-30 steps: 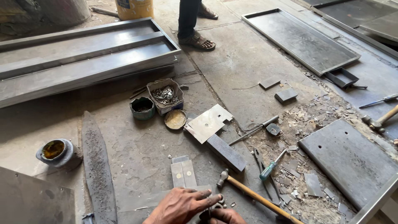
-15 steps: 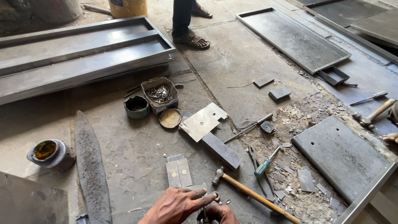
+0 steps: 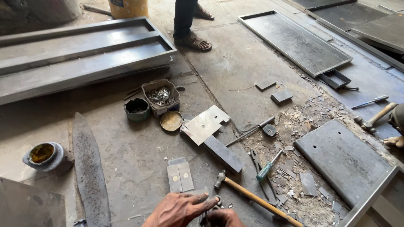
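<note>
L hand flat, fingers spread, on sheet nr hammer; R hand clenched on sth small, can't tell what.

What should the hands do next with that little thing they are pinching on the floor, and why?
Probably reach for the wooden-handled hammer. The left hand lies flat on a grey metal sheet, its fingers meeting the right hand at a small dark piece I cannot make out. Both hands look busy steadying it, and the hammer head lies just beside them on the concrete floor, closer than the green-handled screwdriver.
</note>
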